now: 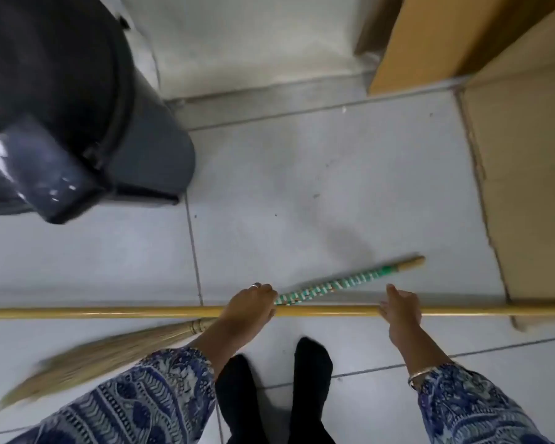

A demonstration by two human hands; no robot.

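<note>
A long yellow wooden pole runs level across the whole view at waist height. My left hand grips it near the middle and also holds a grass broom by its green-and-white wrapped handle. The broom's straw head points down to the lower left, blurred. My right hand curls round the pole further right, its forefinger pointing up.
A dark grey lidded bin stands at the upper left. Brown cardboard boxes line the right side and back right corner. Pale tiled floor lies between them, with small specks of dirt. My black-socked feet stand below.
</note>
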